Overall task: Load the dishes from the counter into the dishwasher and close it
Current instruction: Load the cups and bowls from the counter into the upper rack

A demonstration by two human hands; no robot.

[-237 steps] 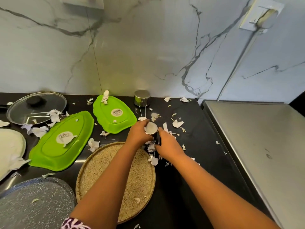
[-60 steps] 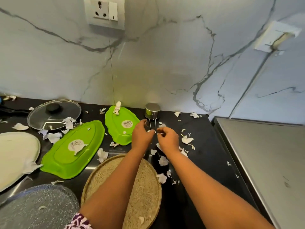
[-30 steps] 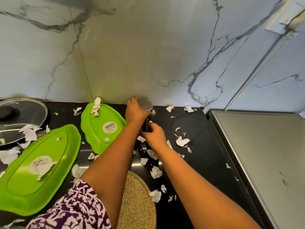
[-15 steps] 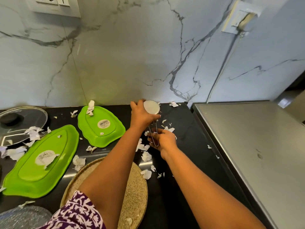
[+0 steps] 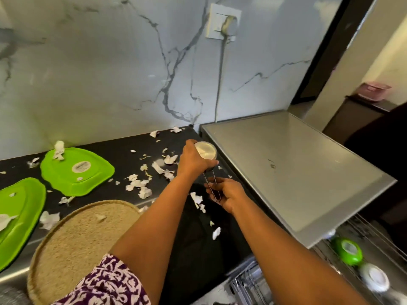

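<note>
— What is filling your feed?
— I am looking down at a grey steel top (image 5: 297,172) sitting on the right, just beside the black counter (image 5: 123,150). A round woven tray (image 5: 83,238) is lying near me, a green tray (image 5: 77,172) beyond it, and a second green tray (image 5: 17,212) at the left edge.
— And the hands?
— The left hand (image 5: 191,160) is wrapping its fingers round the small steel cup (image 5: 206,150), holding it above the counter's edge beside the steel top. The right hand (image 5: 226,195) is pinching the cup's wire handle (image 5: 208,186). Paper scraps (image 5: 144,192) are littering the counter.
</note>
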